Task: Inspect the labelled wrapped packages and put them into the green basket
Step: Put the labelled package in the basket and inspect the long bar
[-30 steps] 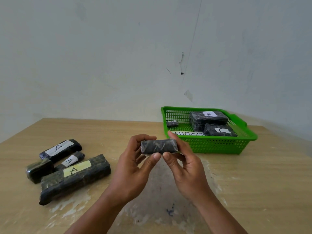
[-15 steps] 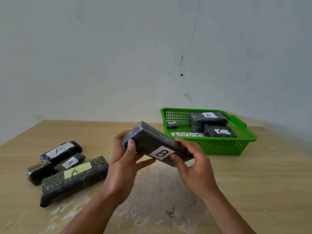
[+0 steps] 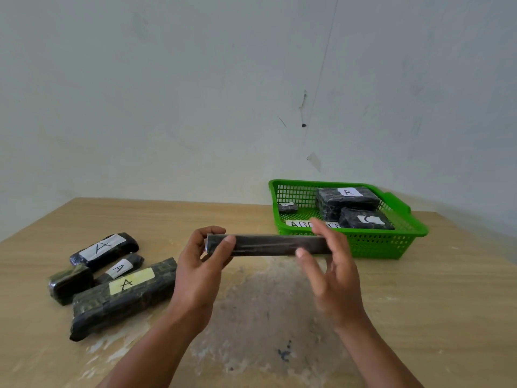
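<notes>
Package [image 3: 265, 245], previously label-up, now edge-on: long dark glossy strip (label unseen)

A handwritten "A" stands on three wrapped packages [image 3: 120, 268] on the table [image 3: 419, 303] and one package [image 3: 335, 203] in the green basket [image 3: 372, 246].

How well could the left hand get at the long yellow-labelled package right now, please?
Probably not yet: the left hand grips one end of the held package. The yellow-labelled package lies uncovered just beside it, so once freed, the way looks open.

Eight wrapped packages [image 3: 268, 245], one green basket [image 3: 391, 243]
</notes>
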Demonstrator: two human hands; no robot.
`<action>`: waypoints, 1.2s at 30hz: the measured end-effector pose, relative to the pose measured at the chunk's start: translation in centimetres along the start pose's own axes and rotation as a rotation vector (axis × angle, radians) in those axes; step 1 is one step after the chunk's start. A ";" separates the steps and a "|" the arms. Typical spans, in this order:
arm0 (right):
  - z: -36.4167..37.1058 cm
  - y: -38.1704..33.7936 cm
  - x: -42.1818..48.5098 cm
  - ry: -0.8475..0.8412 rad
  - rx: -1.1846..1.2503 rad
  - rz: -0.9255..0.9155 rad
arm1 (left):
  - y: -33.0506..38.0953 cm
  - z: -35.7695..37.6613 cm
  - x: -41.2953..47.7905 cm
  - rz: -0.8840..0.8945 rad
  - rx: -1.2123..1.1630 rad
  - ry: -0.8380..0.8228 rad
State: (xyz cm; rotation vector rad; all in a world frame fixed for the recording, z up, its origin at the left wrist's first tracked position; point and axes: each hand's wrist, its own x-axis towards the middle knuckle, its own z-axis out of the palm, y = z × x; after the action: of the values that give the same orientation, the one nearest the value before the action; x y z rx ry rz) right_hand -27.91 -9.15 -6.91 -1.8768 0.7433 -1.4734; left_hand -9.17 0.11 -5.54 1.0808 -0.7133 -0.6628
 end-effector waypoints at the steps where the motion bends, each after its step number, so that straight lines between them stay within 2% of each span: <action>1: -0.2 -0.1 0.2 0.015 0.116 0.074 | 0.1 -0.1 0.1 -0.005 -0.027 -0.004; 3: -0.6 -0.2 0.5 0.017 0.304 0.199 | 0.2 0.0 0.1 -0.007 -0.070 -0.018; 6: -0.6 0.0 0.6 -0.011 0.424 0.305 | 0.1 -0.1 0.1 -0.006 -0.093 -0.038; 12: -0.8 -0.3 0.6 -0.042 0.546 0.303 | -0.3 -0.7 0.7 -0.027 -0.192 -0.085; 16: -1.1 0.7 0.6 -0.055 0.513 0.303 | -0.5 -1.2 1.2 -0.034 -0.235 -0.121; 19: -1.2 1.6 0.5 -0.071 0.455 0.224 | -0.7 -1.4 1.2 -0.016 -0.258 -0.105; 25: -1.2 2.1 0.5 -0.042 0.469 0.184 | -0.5 -1.7 1.2 0.023 -0.227 -0.126; 29: -1.1 1.3 0.6 -0.023 0.442 0.204 | -0.4 -1.7 1.3 0.070 -0.147 -0.129; 34: -0.9 0.4 0.8 0.003 0.290 0.248 | -0.1 -1.5 0.4 0.068 -0.060 -0.263; 36: -1.1 0.1 0.9 0.020 0.262 0.294 | -0.1 -1.2 0.1 0.067 -0.003 -0.258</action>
State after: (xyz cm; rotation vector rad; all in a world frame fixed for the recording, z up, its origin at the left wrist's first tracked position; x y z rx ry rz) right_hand -28.79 -10.00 -6.26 -1.4897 0.7579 -1.3318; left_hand -8.11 0.66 -5.94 0.9736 -0.9660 -0.7536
